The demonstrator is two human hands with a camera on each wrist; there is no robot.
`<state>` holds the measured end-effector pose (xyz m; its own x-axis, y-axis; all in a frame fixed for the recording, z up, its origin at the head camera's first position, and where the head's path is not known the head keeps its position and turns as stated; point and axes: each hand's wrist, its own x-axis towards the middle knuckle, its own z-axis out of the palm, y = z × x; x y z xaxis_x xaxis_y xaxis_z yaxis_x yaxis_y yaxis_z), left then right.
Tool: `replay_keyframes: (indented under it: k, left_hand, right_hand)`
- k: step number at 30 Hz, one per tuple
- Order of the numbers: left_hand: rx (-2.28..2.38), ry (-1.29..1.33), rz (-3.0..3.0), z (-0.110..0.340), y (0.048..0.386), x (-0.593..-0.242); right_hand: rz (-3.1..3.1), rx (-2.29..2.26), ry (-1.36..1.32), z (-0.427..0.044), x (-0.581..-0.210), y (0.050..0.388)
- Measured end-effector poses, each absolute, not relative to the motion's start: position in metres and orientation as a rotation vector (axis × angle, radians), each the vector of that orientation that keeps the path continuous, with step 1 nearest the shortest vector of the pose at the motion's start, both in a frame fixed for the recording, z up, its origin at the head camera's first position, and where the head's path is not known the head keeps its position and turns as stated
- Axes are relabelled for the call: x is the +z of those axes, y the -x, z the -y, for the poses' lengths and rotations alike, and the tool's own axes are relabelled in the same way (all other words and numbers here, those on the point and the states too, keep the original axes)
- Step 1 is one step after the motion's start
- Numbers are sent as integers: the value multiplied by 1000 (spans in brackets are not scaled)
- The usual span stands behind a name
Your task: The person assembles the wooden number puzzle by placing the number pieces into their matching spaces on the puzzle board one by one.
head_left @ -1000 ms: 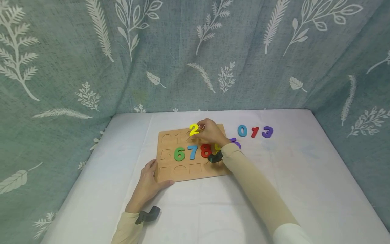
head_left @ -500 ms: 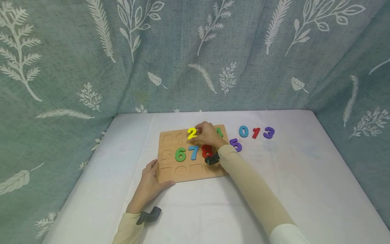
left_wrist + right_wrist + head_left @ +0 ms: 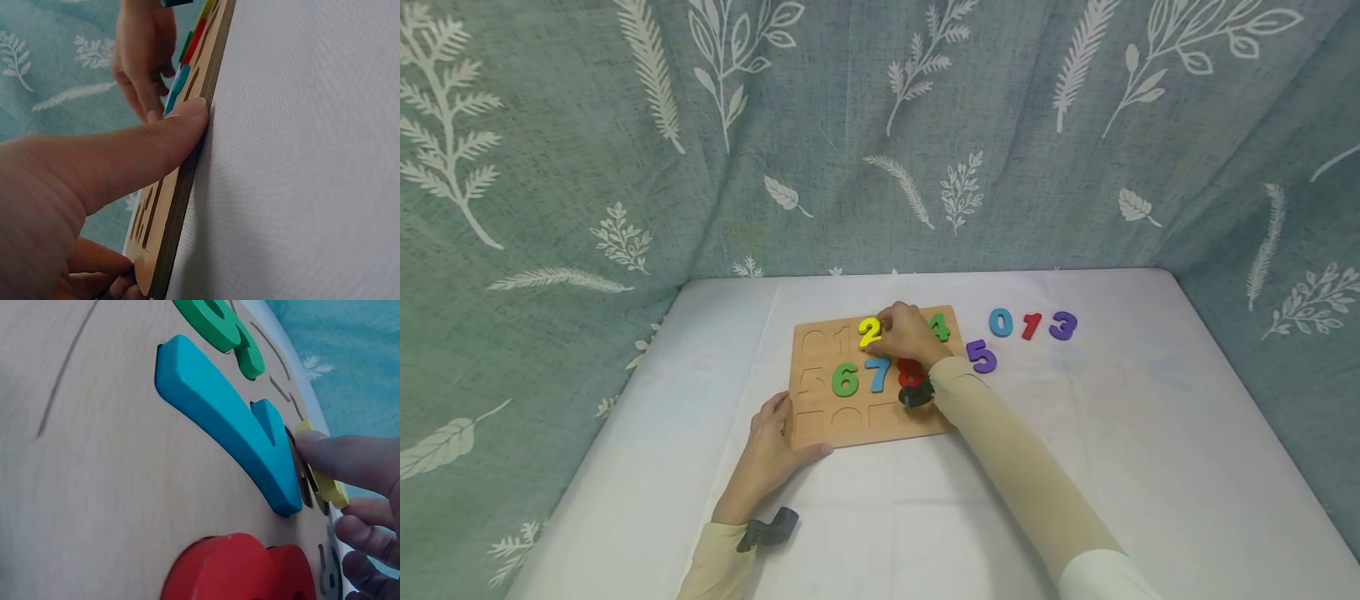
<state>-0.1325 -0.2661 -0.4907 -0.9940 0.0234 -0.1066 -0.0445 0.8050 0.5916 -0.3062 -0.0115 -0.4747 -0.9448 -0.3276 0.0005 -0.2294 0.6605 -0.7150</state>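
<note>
The right hand (image 3: pixel 910 335) pinches a yellow number 2 (image 3: pixel 869 332) at the top row of a wooden board (image 3: pixel 850 427). In the right wrist view the thumb and a finger hold the yellow 2 (image 3: pixel 330 487) over its recess, beside the blue 7 (image 3: pixel 219 419). The left hand (image 3: pixel 767 458) grips the board's lower left corner; in the left wrist view its thumb (image 3: pixel 144 147) lies on the edge and the other fingers are at the far side. A green 6 (image 3: pixel 845 380), blue 7 (image 3: pixel 877 375), partly covered red 8 (image 3: pixel 910 372) and green 4 (image 3: pixel 939 327) sit on the board.
Right of the board, on the white cloth, lie a purple 5 (image 3: pixel 981 356), blue 0 (image 3: pixel 1000 322), red 1 (image 3: pixel 1032 326) and purple 3 (image 3: pixel 1063 326). A patterned green curtain (image 3: pixel 835 208) hangs behind the table.
The right hand has lowered the yellow 2 and shifted it slightly left over the board. The green 4 and purple 5 have come into fuller view. The left hand keeps its grip.
</note>
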Motion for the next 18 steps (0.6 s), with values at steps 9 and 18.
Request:
replay_keyframes:
  k: [9, 18]
  left_hand:
    - [959, 16, -2883, 266, 132, -490]
    - [953, 22, -2884, 265, 132, -489]
  right_hand:
    - [-2757, -1115, 480, 13, -476, 305]
    - [-2742, -1104, 467, 12, -474, 306]
